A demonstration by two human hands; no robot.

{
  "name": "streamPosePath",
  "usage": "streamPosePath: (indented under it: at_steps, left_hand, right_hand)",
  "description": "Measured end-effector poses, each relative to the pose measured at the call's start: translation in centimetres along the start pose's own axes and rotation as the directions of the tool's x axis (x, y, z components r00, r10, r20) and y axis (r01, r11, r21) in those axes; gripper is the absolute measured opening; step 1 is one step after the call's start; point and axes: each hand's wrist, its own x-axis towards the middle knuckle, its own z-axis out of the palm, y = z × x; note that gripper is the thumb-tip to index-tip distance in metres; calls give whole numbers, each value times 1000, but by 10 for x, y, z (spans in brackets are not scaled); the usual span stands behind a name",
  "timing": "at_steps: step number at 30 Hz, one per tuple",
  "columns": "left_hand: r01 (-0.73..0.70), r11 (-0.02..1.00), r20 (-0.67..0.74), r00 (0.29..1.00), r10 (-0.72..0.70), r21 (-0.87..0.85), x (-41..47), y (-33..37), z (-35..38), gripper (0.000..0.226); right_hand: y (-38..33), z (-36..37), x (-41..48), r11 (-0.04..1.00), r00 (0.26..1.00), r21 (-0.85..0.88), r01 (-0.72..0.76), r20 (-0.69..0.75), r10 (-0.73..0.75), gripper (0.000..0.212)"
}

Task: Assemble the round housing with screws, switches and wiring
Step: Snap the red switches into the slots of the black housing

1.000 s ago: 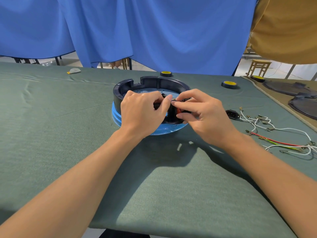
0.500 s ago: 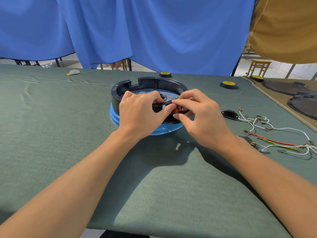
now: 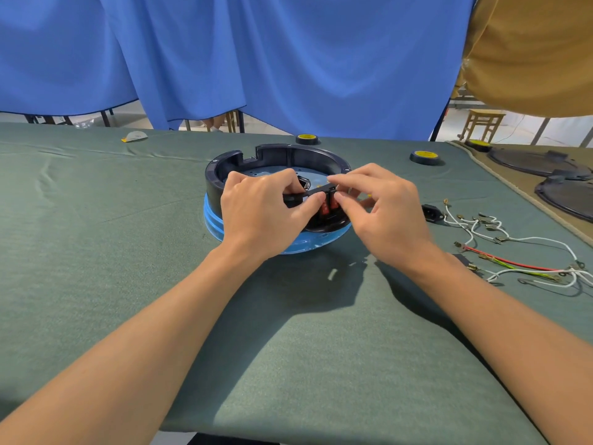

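Note:
A round black housing (image 3: 282,155) on a blue base (image 3: 211,220) sits mid-table. At its near rim is a black panel (image 3: 316,191) carrying red rocker switches (image 3: 328,207). My left hand (image 3: 260,213) grips the panel's left end, thumb tip on its front by the switches. My right hand (image 3: 385,213) pinches the panel's right end, index finger over its top edge. Loose white, red and green wires with terminals (image 3: 513,252) and a black power socket (image 3: 433,212) lie to the right.
Two yellow-topped black tape rolls (image 3: 425,157) (image 3: 307,139) stand beyond the housing. Dark round covers (image 3: 568,194) rest on a brown mat at far right. Small white screws (image 3: 332,273) lie on the green cloth just before the housing. Blue curtains hang behind.
Both hands stay at the near rim; my right fingers have shifted, leaving the red switches more exposed between the two hands. The camera has tilted slightly.

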Motion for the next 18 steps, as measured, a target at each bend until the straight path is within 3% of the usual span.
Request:
streamPosePath:
  at_steps: [9, 14, 18]
  left_hand:
    - [76, 997, 59, 995, -77, 15, 6, 1, 2, 43]
    - [-39, 998, 9, 999, 39, 52, 3, -7, 4, 35]
    - [-155, 984, 96, 985, 146, 93, 2, -13, -2, 37]
  right_hand:
    - [1, -1, 1, 997, 995, -10, -78, 59, 78, 21]
    - [1, -3, 2, 997, 992, -17, -72, 101, 73, 24]
    - [1, -8, 3, 997, 984, -25, -74, 159, 77, 29]
